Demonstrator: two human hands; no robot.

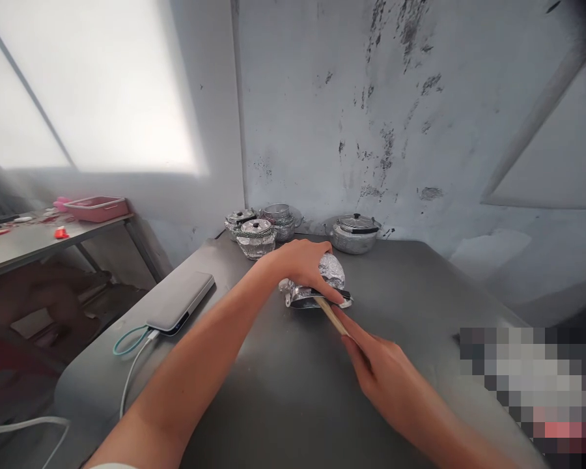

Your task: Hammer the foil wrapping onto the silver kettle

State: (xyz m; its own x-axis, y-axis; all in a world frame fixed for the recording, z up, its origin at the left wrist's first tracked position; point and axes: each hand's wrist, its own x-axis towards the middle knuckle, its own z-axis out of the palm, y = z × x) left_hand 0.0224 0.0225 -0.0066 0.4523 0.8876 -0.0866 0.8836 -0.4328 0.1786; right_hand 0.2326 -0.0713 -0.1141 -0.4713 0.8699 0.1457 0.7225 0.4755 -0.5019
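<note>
Forearms (pixel 209 339) stretch over a grey table (pixel 293 404), its far edge near a stained wall (pixel 303 98); at left a side table (pixel 29 246) bears a pink basket (pixel 97 210). Three lidded pots (pixel 355 240) and an open pot (pixel 279 221) stand toward the far edge, a power bank (pixel 181 303) at left. Mid-table, the left hand (pixel 305 260) spreads over a silver pot (pixel 333 268), seemingly tipped; the right hand (pixel 385 365) pinches a stick (pixel 333 319) meeting its near side
</note>
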